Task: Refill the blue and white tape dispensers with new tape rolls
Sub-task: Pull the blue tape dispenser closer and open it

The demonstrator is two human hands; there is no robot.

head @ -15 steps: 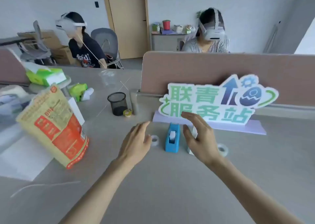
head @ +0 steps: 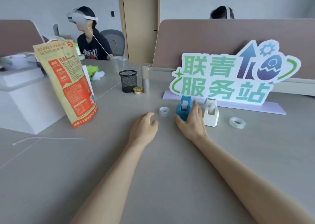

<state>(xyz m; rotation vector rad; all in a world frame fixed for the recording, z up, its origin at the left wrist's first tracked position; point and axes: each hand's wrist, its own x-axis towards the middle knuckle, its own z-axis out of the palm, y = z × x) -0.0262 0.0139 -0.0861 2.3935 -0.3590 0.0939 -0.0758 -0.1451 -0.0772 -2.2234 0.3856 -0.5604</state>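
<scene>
A grey counter (head: 170,164) is seen carrying several items. A blue tape dispenser (head: 183,108) and a white tape dispenser (head: 211,113) stand side by side, just apart. A small tape roll (head: 164,111) lies left of the blue one; a clear tape roll (head: 237,122) lies right of the white one. A sign (head: 233,75) stands behind them. A mesh cup (head: 128,81), a printed bag (head: 68,85) and a white cord (head: 47,139) are noted at left.

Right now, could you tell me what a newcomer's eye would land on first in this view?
Probably the big green-lettered sign standing against the partition at the right. Next, the tall orange and tan bag upright on the desk at the left. Then, front and centre, the right hand closing around the blue tape dispenser, with the white dispenser beside it.
</scene>
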